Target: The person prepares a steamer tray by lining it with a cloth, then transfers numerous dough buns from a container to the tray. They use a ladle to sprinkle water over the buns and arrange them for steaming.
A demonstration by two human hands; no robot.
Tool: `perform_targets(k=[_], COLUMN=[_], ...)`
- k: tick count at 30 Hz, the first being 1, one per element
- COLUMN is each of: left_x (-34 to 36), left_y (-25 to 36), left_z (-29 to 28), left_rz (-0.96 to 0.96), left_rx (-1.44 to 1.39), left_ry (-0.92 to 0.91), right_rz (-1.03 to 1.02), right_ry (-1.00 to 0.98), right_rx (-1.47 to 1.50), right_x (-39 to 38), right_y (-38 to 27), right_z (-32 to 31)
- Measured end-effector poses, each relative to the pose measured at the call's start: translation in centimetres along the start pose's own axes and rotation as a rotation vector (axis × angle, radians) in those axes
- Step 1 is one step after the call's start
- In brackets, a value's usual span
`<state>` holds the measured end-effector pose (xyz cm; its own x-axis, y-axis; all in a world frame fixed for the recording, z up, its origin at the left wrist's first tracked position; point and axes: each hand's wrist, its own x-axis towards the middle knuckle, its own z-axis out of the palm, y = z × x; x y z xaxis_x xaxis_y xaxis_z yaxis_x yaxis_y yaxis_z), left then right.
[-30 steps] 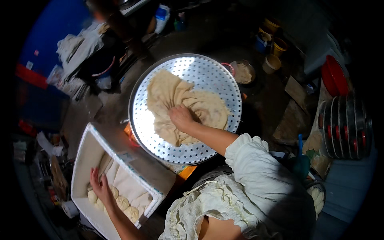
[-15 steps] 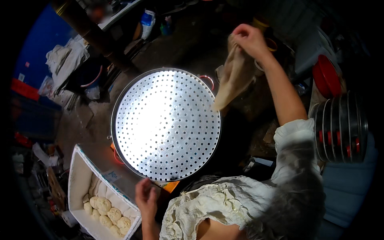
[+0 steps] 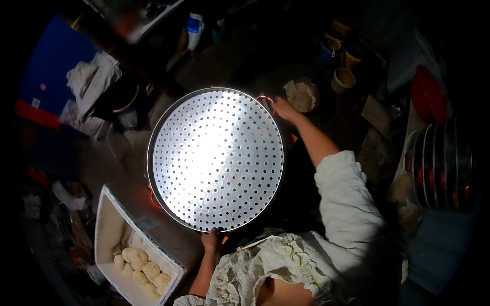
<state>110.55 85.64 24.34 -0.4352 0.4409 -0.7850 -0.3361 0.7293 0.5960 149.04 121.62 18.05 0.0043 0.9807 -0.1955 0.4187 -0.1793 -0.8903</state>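
Note:
A wide round metal steamer tray [image 3: 219, 158], punched with many small holes, fills the middle of the view and shines brightly. At its far right side my right hand [image 3: 286, 109] is closed round a red loop handle [image 3: 265, 98]. My left hand [image 3: 212, 239] is closed at the tray's near rim, its fingertips partly hidden beneath the edge. Another red handle [image 3: 154, 198] shows at the lower left of the tray. Beyond my right hand, a pale cloth [image 3: 301, 96] lies in a round container.
A white lined box [image 3: 104, 224] with several pale dough buns [image 3: 139, 259] stands at the near left. On the right are stacked steamer tiers [image 3: 439, 166] and a red basin [image 3: 427, 94]. Buckets [image 3: 343, 80] stand at the far right; white cloths [image 3: 94, 84] hang at the far left.
My right hand has let go of the cloth, now in the round container, and come down to the tray's red handle. My left hand has moved up to the near rim.

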Motion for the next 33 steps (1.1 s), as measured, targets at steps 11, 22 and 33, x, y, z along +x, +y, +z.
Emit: perform_targets(k=[11,22,33], left_x=[-3.6,5.2,-3.3], left_y=[12.3,34.8,25.9], left_z=[-9.7,-5.9,-7.5], left_rz=[0.435,1.125,1.12], left_rx=[0.096,0.218,0.607], left_ry=[-0.223,-1.149,-1.38], right_rz=[0.353,-0.128,-0.382], right_ry=[-0.193,0.709,1.549], right_rx=[0.224,0.931,1.068], right_x=[-17.5,-46.5,-64.3], right_y=[-12.4,-14.1,-10.1], right_z=[-13.9,3.0,-7.5])
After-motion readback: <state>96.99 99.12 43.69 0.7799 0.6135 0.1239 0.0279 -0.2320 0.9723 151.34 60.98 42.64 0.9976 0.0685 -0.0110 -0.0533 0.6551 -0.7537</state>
